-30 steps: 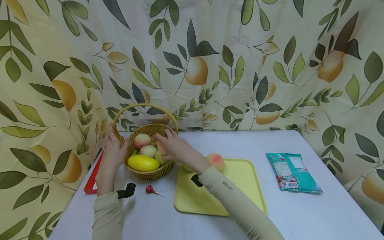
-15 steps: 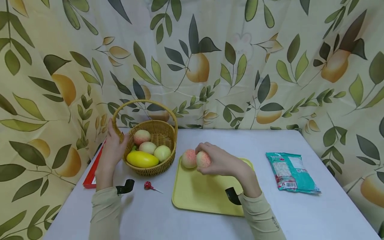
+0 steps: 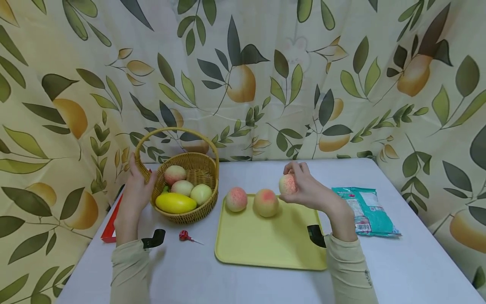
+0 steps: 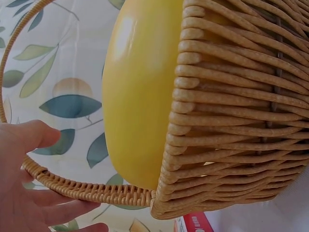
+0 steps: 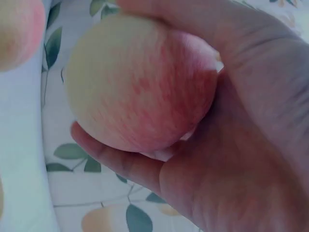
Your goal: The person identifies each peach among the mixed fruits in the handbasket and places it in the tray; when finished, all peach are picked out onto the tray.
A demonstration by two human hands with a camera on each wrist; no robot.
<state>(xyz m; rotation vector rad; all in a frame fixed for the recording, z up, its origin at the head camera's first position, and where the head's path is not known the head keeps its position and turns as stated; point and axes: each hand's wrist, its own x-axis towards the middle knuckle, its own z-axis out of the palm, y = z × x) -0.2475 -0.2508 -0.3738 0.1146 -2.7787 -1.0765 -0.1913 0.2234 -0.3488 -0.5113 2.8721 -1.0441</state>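
Presently: basket — four fruits | tray — two peaches | right grip clamped on peach | left grip apart, touching handle

Fabric printed with fruit and leaves hangs behind a white table and along both its sides, walling it in like a small staged tabletop set (the room beyond hidden, its kind impossible to tell).

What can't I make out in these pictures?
Head view: part of the red item, behind the left forearm.
Head view: words on the teal packet, too small to read.
Left wrist view: part of the basket, cut off by the picture's edge.
Right wrist view: part of the right hand, behind the held peach.
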